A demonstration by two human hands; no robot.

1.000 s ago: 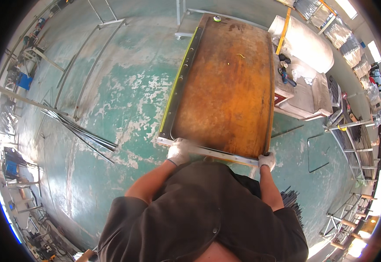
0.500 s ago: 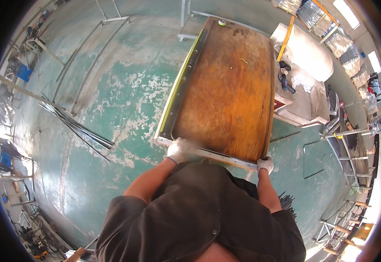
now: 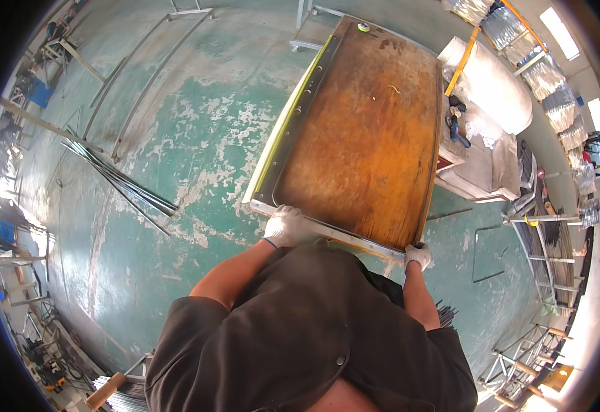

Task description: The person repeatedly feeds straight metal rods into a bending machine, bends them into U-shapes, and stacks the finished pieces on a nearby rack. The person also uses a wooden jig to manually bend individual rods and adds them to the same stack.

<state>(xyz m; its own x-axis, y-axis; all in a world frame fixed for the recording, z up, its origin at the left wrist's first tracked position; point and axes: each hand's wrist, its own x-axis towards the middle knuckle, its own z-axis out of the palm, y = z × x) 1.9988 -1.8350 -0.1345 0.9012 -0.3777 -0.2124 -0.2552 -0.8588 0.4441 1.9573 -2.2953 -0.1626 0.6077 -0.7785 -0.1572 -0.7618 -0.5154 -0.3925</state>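
A long workbench with a worn brown wooden top stretches away in front of me. Its near end carries a silver metal edge strip. Toward the strip's left part, my left hand, in a white work glove, is closed over the edge; its fingertips are partly blurred. At the near right corner, my right hand, also gloved, is closed round the corner, with its fingers partly hidden. A black strip with holes and a thin yellow-green band run along the bench's left side.
On the right stand a pale covered seat with a power tool on it and a large white roll. Metal rods lie on the green floor at left. Shelving lines the right side.
The view has shifted a little, so the bench appears slightly farther right and higher. Both hands keep their places at its near edge.
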